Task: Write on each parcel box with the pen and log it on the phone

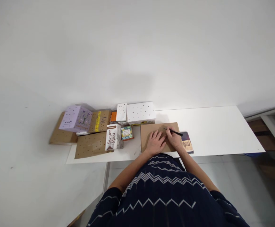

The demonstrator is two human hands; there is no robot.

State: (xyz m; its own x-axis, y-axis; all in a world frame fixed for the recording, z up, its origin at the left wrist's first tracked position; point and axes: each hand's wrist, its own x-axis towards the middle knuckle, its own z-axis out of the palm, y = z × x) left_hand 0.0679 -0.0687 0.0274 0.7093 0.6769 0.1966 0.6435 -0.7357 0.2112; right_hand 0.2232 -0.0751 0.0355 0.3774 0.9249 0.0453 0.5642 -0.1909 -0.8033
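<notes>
A flat brown cardboard piece [146,130] lies on the white table in front of me. Spread flat on its left half is my left hand [156,142], fingers apart. My right hand [174,138] rests on the right half, its fingers closed round a black pen [177,132]. The pen's tip points up and left, close to the cardboard's surface; whether it touches I cannot tell. Just right of my right hand lies a phone-like flat object [186,136] with a tan picture card [187,146] on it.
Left of the cardboard stand a Su-per Meal box [113,137] and a small teal box [127,133]. Dotted white boxes [140,112], a taped brown box [100,121] and a lilac box [77,119] line the wall. The white table [217,130] stretches right towards a shelf [273,127].
</notes>
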